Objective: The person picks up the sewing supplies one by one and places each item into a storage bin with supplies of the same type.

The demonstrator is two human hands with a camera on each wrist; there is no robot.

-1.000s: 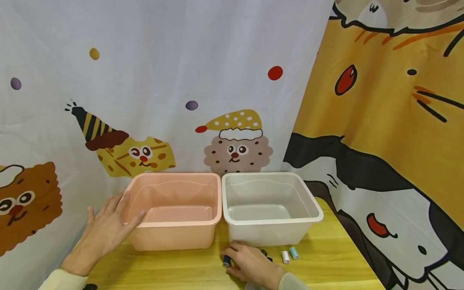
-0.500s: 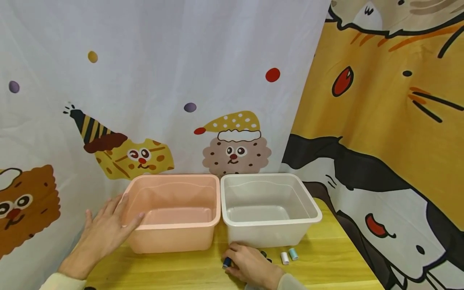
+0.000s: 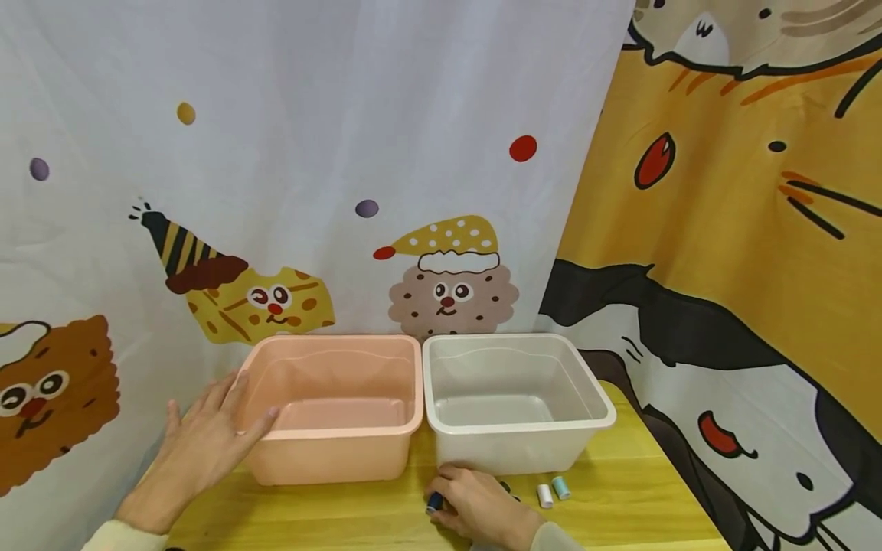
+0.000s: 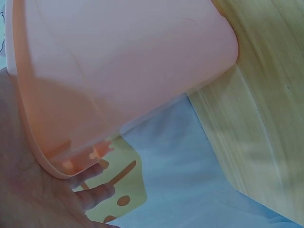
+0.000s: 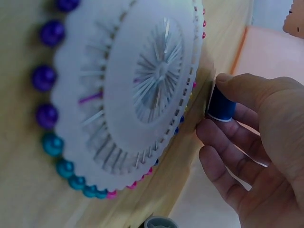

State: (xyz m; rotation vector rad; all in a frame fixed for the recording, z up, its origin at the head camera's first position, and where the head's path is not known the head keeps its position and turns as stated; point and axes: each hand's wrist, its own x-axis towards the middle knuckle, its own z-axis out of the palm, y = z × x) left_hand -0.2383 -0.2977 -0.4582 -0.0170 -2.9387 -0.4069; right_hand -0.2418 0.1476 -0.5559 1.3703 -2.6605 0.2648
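Observation:
My left hand (image 3: 201, 451) rests on the left rim of a pink plastic bin (image 3: 331, 459), fingers spread and mostly straight. In the left wrist view the palm lies against the rim of the pink bin (image 4: 142, 57). In front of a white bin (image 3: 510, 451), my right hand (image 3: 478, 501) pinches a dark blue thread spool (image 3: 434, 503) low over the table. The right wrist view shows this blue spool (image 5: 221, 104) between thumb and fingers. Close to that camera is a white wheel of pearl-headed pins (image 5: 118, 95).
A white spool (image 3: 545, 496) and a light blue spool (image 3: 561, 487) stand right of my right hand. Dark spools (image 3: 506, 487) are partly hidden behind that hand. Both bins stand side by side on the wooden table (image 3: 331, 513), before a printed curtain (image 3: 289, 153).
The head view has shifted slightly. Both hands, the blue spool and the bins keep their places relative to one another.

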